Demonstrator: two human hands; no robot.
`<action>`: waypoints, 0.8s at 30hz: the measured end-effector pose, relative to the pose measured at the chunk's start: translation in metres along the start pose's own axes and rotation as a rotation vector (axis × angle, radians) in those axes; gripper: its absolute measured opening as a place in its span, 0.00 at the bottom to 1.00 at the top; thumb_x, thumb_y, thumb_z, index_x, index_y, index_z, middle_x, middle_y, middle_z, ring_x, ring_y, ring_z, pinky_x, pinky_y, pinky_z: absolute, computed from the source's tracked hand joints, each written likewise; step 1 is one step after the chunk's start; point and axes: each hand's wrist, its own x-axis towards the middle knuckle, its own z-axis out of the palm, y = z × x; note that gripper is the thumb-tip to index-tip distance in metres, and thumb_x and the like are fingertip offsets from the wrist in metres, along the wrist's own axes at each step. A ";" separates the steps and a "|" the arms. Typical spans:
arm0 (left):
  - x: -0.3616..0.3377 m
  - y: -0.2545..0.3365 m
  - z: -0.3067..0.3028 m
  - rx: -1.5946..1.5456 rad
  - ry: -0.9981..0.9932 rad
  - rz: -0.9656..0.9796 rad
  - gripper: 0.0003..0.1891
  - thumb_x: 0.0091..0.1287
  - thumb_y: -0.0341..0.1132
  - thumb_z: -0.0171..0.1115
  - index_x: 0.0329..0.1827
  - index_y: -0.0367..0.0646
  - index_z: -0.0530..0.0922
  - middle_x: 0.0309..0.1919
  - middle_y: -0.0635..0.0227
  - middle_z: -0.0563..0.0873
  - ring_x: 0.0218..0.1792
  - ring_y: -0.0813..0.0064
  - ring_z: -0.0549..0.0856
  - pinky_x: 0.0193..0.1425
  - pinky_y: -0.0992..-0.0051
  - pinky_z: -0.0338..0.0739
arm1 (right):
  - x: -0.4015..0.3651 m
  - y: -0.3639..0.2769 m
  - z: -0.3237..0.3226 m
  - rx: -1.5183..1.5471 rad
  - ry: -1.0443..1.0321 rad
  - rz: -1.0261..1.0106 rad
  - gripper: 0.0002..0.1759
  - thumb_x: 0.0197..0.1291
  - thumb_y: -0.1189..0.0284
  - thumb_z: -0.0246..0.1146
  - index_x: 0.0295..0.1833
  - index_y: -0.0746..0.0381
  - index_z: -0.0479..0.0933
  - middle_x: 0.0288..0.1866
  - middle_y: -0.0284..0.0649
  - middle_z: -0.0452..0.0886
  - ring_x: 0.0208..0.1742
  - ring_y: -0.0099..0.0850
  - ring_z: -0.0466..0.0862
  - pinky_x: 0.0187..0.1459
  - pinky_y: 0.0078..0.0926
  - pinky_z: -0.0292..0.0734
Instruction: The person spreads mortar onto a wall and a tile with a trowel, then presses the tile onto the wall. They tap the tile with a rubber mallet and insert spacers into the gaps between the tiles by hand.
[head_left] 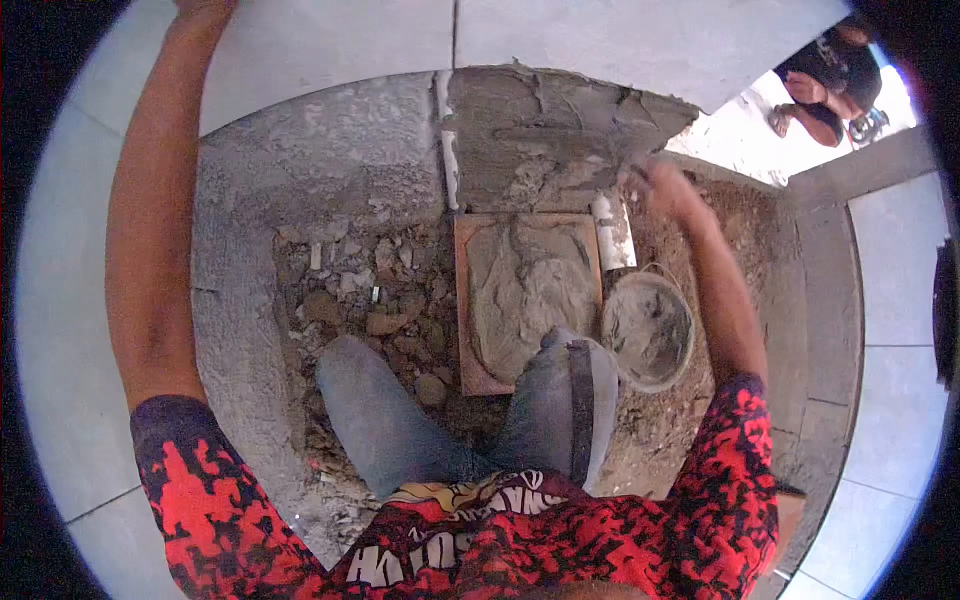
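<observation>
My right hand (672,195), smeared by motion, is at the right end of a spread bed of wet grey mortar (560,125). Its fingers look closed round something dark that I cannot make out. At the upper left edge of the view, my left hand (207,6) reaches to the pale floor tiles (330,35); its fingers are cut off. In front of my knees lies a reddish-brown tile or board (466,350) with a thick layer of mortar on it. Beside it stands a round bucket (688,335) with mortar inside. A short white pipe (617,235) lies just below my right hand.
Broken rubble (385,285) and bare earth surround my knees. A narrow white strip (448,150) divides the mortar bed from rough concrete (330,130). Large tiles (905,290) line the right side. At the upper right another person (835,80) is low down near the opening.
</observation>
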 end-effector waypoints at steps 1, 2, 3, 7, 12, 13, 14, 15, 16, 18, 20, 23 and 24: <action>0.004 0.000 -0.007 -0.042 -0.001 0.002 0.23 0.67 0.47 0.40 0.62 0.50 0.65 0.66 0.66 0.62 0.67 0.64 0.58 0.69 0.60 0.46 | -0.008 -0.008 -0.045 0.301 -0.111 0.134 0.29 0.54 0.54 0.58 0.57 0.60 0.68 0.55 0.53 0.69 0.59 0.40 0.69 0.60 0.34 0.61; 0.006 -0.003 -0.008 -0.080 -0.002 0.005 0.22 0.68 0.46 0.39 0.62 0.49 0.65 0.65 0.66 0.64 0.66 0.64 0.60 0.68 0.61 0.48 | -0.017 -0.014 -0.067 0.600 -0.218 0.264 0.22 0.55 0.61 0.57 0.51 0.65 0.72 0.47 0.56 0.76 0.52 0.46 0.75 0.54 0.38 0.67; -0.001 0.018 -0.002 -0.087 -0.023 -0.035 0.22 0.68 0.46 0.39 0.62 0.49 0.65 0.65 0.66 0.64 0.66 0.64 0.60 0.68 0.61 0.48 | -0.041 0.008 -0.064 0.575 -0.256 0.269 0.22 0.55 0.61 0.57 0.51 0.65 0.72 0.47 0.56 0.76 0.52 0.46 0.75 0.54 0.38 0.67; -0.009 0.008 0.014 -0.078 0.056 0.023 0.23 0.68 0.46 0.37 0.61 0.46 0.67 0.64 0.65 0.65 0.65 0.62 0.63 0.67 0.61 0.49 | -0.077 -0.011 -0.039 0.824 0.270 0.096 0.19 0.57 0.65 0.54 0.48 0.67 0.73 0.44 0.55 0.76 0.47 0.48 0.76 0.49 0.38 0.71; -0.012 0.004 0.003 0.019 -0.166 -0.062 0.26 0.67 0.48 0.40 0.64 0.43 0.62 0.63 0.58 0.66 0.64 0.62 0.64 0.65 0.62 0.53 | -0.030 -0.040 0.090 0.345 -0.045 -0.009 0.19 0.58 0.60 0.52 0.46 0.64 0.74 0.38 0.52 0.79 0.40 0.51 0.78 0.42 0.44 0.72; -0.009 0.010 0.002 -0.030 -0.169 -0.137 0.28 0.66 0.54 0.39 0.65 0.50 0.60 0.65 0.61 0.61 0.66 0.58 0.60 0.67 0.60 0.50 | -0.013 -0.039 0.105 0.344 -0.051 -0.026 0.19 0.58 0.60 0.52 0.47 0.63 0.73 0.39 0.52 0.78 0.41 0.51 0.77 0.44 0.45 0.71; -0.008 0.015 0.004 -0.085 -0.179 -0.209 0.29 0.66 0.60 0.37 0.66 0.57 0.59 0.68 0.63 0.57 0.68 0.55 0.55 0.68 0.59 0.48 | -0.001 -0.037 0.112 0.349 -0.064 -0.043 0.20 0.57 0.60 0.52 0.48 0.62 0.73 0.41 0.52 0.78 0.42 0.51 0.77 0.45 0.45 0.71; -0.013 0.005 0.011 -0.102 -0.168 -0.194 0.29 0.66 0.60 0.37 0.66 0.57 0.59 0.68 0.63 0.57 0.68 0.55 0.55 0.68 0.59 0.48 | 0.007 -0.027 0.097 0.363 -0.054 -0.025 0.20 0.57 0.60 0.52 0.48 0.62 0.73 0.41 0.52 0.78 0.42 0.51 0.77 0.45 0.45 0.71; -0.028 -0.021 0.021 0.298 -0.397 -0.066 0.27 0.63 0.60 0.42 0.62 0.59 0.66 0.53 0.58 0.70 0.52 0.62 0.70 0.56 0.58 0.62 | 0.010 -0.011 0.064 0.328 -0.170 -0.038 0.20 0.58 0.60 0.52 0.49 0.63 0.73 0.40 0.53 0.78 0.42 0.50 0.77 0.46 0.45 0.71; -0.058 -0.072 0.047 0.692 -0.619 0.072 0.26 0.60 0.61 0.47 0.57 0.61 0.73 0.39 0.53 0.83 0.36 0.68 0.84 0.43 0.58 0.75 | -0.002 0.019 0.026 0.316 -0.218 -0.007 0.21 0.58 0.60 0.52 0.50 0.65 0.72 0.40 0.53 0.78 0.42 0.47 0.78 0.46 0.44 0.71; -0.073 -0.099 0.068 0.663 -0.463 0.290 0.23 0.61 0.58 0.47 0.50 0.57 0.77 0.37 0.59 0.84 0.33 0.67 0.83 0.37 0.58 0.75 | -0.038 0.046 -0.002 0.479 0.038 0.008 0.21 0.58 0.60 0.53 0.49 0.66 0.72 0.40 0.53 0.78 0.43 0.44 0.78 0.46 0.42 0.71; -0.072 -0.085 0.071 0.585 -0.372 0.293 0.22 0.62 0.57 0.47 0.47 0.54 0.79 0.36 0.61 0.84 0.32 0.65 0.83 0.35 0.58 0.74 | -0.106 0.064 -0.028 0.622 0.182 0.103 0.23 0.55 0.59 0.57 0.48 0.67 0.72 0.44 0.55 0.76 0.45 0.51 0.76 0.45 0.39 0.71; -0.067 -0.079 0.067 0.557 -0.364 0.249 0.22 0.62 0.57 0.47 0.46 0.53 0.79 0.36 0.60 0.84 0.32 0.64 0.83 0.36 0.58 0.74 | -0.129 0.063 -0.033 0.564 0.176 0.158 0.22 0.55 0.60 0.58 0.47 0.67 0.72 0.43 0.55 0.76 0.45 0.50 0.76 0.45 0.39 0.70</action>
